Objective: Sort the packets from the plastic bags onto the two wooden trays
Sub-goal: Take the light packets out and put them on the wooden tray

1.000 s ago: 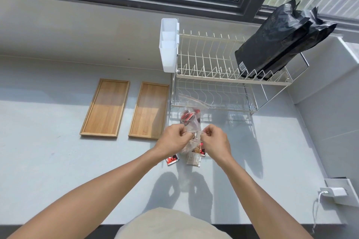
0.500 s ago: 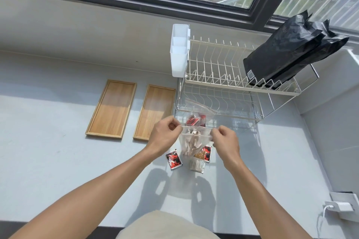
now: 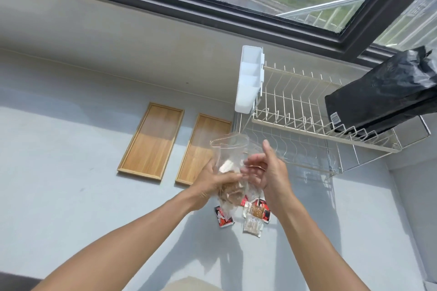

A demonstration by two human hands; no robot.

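The left hand (image 3: 214,182) grips a clear bag (image 3: 230,160) around its lower half, fingers wrapped on the plastic and on the tan packets bunched inside. The bag stands roughly upright, its long axis running from the palm up to the open mouth, which gapes just in front of the near tray (image 3: 203,149). The right hand (image 3: 267,172) is beside the bag on its right, fingers spread and slightly curled, thumb raised near the mouth; whether the fingertips touch the plastic or hang just off it I cannot tell, because the film is transparent and glare blurs its edges.

The coming move probably turns on this: the packets sit low in the bag, below the mouth and level with the right fingers, so that hand must either reach in from the top or the left must tip the bag over. The right hand is the nearer one to the opening.

Loose packets (image 3: 253,216) lie on the counter (image 3: 59,196) below both hands, red and pale ones together, partly covered by the bag's bottom. Both the near tray and the far tray (image 3: 151,142), left of the bag, hold nothing yet, so sorting has barely begun. How many packets are left inside is hard to make out.
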